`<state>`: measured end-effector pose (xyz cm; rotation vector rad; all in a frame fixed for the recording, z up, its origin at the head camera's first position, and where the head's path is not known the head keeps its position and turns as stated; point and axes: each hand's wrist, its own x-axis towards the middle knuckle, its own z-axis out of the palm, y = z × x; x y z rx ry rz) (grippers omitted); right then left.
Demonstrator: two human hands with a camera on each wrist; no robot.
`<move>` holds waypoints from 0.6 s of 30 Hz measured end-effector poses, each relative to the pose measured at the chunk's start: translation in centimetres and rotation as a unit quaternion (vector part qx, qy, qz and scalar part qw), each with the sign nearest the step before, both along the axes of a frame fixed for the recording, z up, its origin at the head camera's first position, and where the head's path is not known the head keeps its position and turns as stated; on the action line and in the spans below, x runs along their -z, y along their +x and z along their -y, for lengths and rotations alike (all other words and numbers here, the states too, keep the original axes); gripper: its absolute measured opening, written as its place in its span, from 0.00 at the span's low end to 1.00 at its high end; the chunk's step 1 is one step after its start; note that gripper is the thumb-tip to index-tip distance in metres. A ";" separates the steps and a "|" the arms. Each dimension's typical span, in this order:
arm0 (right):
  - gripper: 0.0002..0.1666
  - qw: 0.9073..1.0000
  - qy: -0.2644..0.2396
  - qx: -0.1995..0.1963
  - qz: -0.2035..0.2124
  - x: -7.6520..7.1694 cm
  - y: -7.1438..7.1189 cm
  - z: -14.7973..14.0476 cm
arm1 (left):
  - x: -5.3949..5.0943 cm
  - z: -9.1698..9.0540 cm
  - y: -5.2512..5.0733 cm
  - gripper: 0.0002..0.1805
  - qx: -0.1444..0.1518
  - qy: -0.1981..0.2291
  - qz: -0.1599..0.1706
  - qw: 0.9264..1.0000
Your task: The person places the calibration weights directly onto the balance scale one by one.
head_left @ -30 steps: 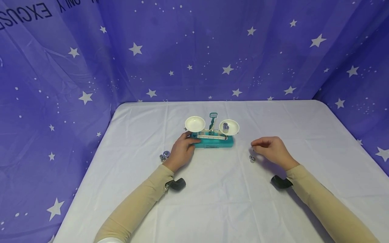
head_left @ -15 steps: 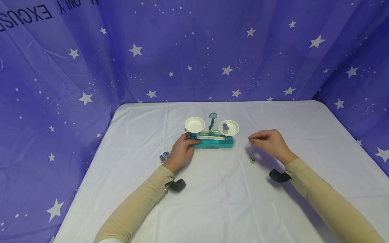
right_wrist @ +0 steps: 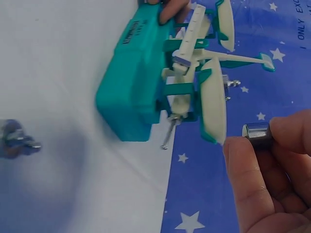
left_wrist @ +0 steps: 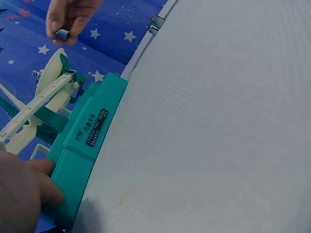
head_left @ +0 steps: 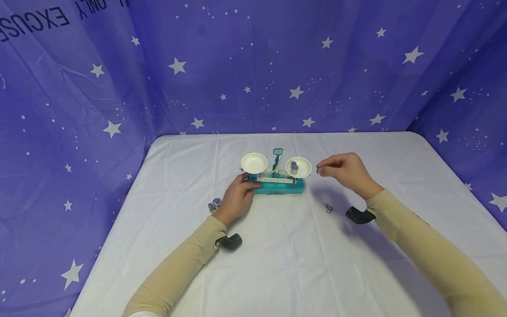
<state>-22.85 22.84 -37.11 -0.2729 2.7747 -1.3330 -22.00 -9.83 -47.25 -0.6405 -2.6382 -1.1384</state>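
Observation:
A teal tray balance [head_left: 277,188] stands on the table with two white pans. My left hand [head_left: 236,198] holds the left end of its base; in the left wrist view two digits [left_wrist: 48,189] lie over the teal base [left_wrist: 92,136]. The left pan [head_left: 254,163] is bare. In the right pan [head_left: 304,169] stand metal weights [head_left: 294,166]. My right hand [head_left: 348,171] pinches a small metal weight [right_wrist: 258,135] between thumb and fingers. It is in the air just right of the right pan, apart from it.
Several metal weights [head_left: 214,204] lie left of my left wrist. Two small weights [head_left: 328,208] lie on the white tablecloth [head_left: 277,264] below my right hand. A blue star-patterned curtain [head_left: 253,66] hangs behind the table.
My right hand has risen from near the small weights and moved left toward the right pan, carrying the weight. The left hand and balance have stayed in place.

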 end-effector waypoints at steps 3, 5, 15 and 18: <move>0.14 1.000 0.012 0.002 -0.003 -0.6 -0.5 0.5 | -0.1 0.1 0.1 0.17 0.001 -0.001 0.001 1.000; 0.14 1.000 0.021 0.004 -0.006 -0.9 -0.8 0.9 | -0.1 0.1 0.1 0.17 0.001 -0.002 0.004 1.000; 0.15 1.000 0.016 0.006 -0.014 -1.3 -2.7 3.1 | -0.1 0.0 0.1 0.18 0.001 0.002 0.006 1.000; 0.15 1.000 0.026 0.007 -0.016 -1.3 -3.0 3.8 | -0.1 0.0 0.1 0.17 0.002 0.004 -0.001 1.000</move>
